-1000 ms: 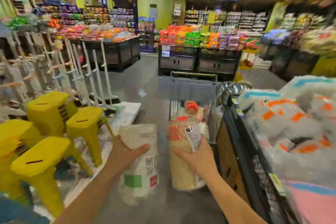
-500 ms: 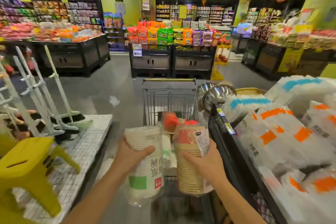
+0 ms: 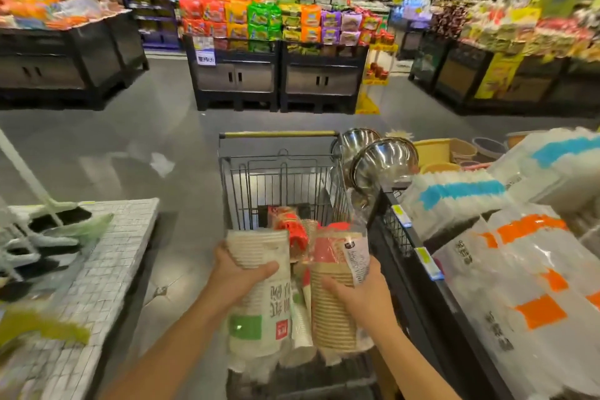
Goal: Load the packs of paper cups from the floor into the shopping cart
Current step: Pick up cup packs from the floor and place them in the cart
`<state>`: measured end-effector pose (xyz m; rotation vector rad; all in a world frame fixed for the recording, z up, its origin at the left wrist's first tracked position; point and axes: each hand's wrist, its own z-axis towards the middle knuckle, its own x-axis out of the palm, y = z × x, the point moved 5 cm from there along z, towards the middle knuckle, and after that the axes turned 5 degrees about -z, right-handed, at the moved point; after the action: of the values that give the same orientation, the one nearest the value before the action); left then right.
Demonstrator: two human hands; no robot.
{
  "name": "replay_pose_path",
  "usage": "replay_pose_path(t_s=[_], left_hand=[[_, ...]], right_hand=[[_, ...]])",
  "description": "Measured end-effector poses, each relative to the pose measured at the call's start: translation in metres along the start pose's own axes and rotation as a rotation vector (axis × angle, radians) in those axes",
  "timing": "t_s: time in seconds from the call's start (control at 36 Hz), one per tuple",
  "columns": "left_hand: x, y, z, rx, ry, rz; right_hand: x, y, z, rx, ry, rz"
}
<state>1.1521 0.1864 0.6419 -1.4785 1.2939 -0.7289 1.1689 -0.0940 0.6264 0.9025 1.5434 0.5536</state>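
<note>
I hold two packs of paper cups upright above the near end of the shopping cart (image 3: 279, 185). My left hand (image 3: 238, 279) curls round the white pack (image 3: 259, 318) and my right hand (image 3: 363, 295) curls round the brown pack (image 3: 331, 312), the two side by side. More cup packs (image 3: 290, 227) lie in the basket beyond them. Steel bowls (image 3: 384, 161) sit just right of the cart.

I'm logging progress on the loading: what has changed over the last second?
The person has stepped up to the grey wire shopping cart, bringing the white paper-cup pack with a green label and the brown ribbed paper-cup pack forward over its basket. Unchanged: the left hand grips the white pack, the right hand the brown one; neither is let go.
</note>
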Motion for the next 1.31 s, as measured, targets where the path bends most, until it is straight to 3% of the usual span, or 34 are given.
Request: replay_pose_path(t_s=[0.36, 0.61, 0.89, 1.06, 1.19, 1.31], left_hand=[[0.030, 0.099, 0.145, -0.362, -0.179, 0.139], [0.043, 0.160, 0.182, -0.486, -0.175, 0.201], [0.031, 0.218, 0.220, -0.505, -0.161, 0.275], [0.029, 0.156, 0.206, -0.340, -0.135, 0.437], [0.028, 0.069, 0.193, -0.128, -0.036, 0.619], [0.015, 0.008, 0.181, -0.045, 0.023, 0.894]], right_hand=[[0.128, -0.071, 0.139, 0.301, 0.360, -0.189], [0.192, -0.088, 0.163, 0.441, 0.394, -0.331], [0.202, -0.094, 0.172, 0.426, 0.394, -0.385], [0.187, -0.072, 0.172, 0.349, 0.417, -0.384], [0.161, -0.010, 0.189, 0.100, 0.399, -0.444], [0.135, 0.065, 0.201, -0.116, 0.460, -0.609]])
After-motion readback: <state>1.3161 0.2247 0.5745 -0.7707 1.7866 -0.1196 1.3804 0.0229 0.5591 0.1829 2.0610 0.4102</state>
